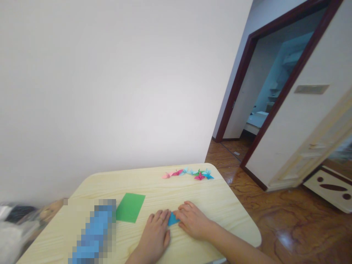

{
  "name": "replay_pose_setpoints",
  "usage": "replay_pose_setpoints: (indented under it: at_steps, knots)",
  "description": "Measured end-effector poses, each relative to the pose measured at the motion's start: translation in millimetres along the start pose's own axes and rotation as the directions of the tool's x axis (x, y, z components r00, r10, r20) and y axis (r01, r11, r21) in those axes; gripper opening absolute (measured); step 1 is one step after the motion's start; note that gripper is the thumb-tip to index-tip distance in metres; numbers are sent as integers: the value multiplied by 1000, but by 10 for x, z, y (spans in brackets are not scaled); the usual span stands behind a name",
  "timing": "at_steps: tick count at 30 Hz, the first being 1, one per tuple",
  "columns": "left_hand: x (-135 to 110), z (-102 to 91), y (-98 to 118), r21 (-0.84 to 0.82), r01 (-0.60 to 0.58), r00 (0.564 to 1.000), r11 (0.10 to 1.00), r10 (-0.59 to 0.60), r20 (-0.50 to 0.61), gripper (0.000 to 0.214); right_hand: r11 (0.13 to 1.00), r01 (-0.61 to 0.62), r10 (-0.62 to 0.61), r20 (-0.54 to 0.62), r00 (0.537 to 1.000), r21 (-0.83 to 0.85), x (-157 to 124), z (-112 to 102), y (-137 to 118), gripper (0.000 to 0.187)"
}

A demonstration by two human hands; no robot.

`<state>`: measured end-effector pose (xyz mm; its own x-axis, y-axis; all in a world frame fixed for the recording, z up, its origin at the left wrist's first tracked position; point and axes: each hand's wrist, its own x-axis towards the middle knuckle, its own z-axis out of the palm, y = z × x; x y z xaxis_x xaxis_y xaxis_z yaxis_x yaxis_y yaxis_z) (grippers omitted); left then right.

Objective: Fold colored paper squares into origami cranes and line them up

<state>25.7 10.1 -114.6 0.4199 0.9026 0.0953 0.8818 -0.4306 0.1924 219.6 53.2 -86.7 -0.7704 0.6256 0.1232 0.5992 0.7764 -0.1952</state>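
Note:
A small folded piece of blue origami paper [173, 219] lies on the table between my two hands. From the left, my left hand [156, 231] presses its closed fingertips on the paper's left edge. My right hand [194, 220] has its fingers bent over the right side, and its thumb and fingertips hold the paper down. Parts of the blue paper are hidden under the fingers. Left of my hands lies a flat green sheet of paper [131, 208], touched by neither hand.
Several small folded paper cranes [200, 176] in pink, red, green and blue line the far edge of the pale wooden table [154, 187]. A pixelated blue thing [95, 233] is at the left. Behind the table stands a white wall [123, 91]; a doorway opens at right.

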Motion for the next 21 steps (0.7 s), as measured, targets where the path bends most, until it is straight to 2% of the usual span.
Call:
replay_pose_setpoints:
  at_steps: [4,7,10,14,17,21]
  knots:
    - [-11,12,19,17,35,999,999,-35,-19,53,997,-78,78,6,997,-3,-82,-4,-12,30]
    - [-28,16,79,19,112,993,994,-111,-37,51,993,-117,118,-60,991,29,-118,64,-31,33]
    - [-54,-1,153,17,191,981,982,-190,-43,50,995,-71,79,-122,989,66,-72,201,-35,31]
    - [-67,-84,152,37,223,975,974,-222,-34,43,998,-51,54,-114,992,33,102,374,36,17]
    - [-28,-165,19,1,185,982,983,-185,-30,34,997,-34,40,-94,995,70,199,425,102,14]
    - [91,-192,-225,-110,10,996,994,-20,-92,27,990,-61,73,-95,993,127,205,383,92,18]
